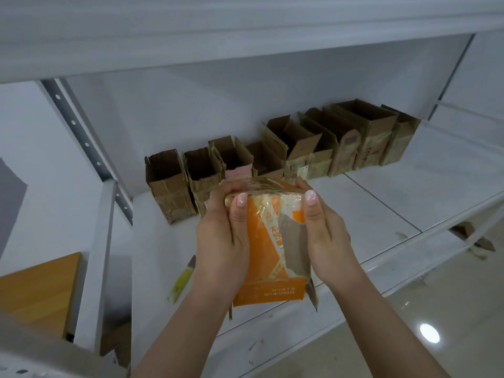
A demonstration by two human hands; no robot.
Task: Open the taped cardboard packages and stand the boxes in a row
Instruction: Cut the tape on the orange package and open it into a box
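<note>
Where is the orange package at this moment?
In the head view the orange package is low in the centre, held between the left hand and right hand above the white shelf, in front of the row of opened boxes.

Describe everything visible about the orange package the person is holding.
The orange package is a cardboard box with orange, white and bare grey-brown patches, printed text and glossy clear tape wrinkled over its far end. Its near end has loose, ragged flaps. It is held above the white shelf, in front of the row of opened boxes. The left hand and right hand grip its sides, thumbs on top.
</note>
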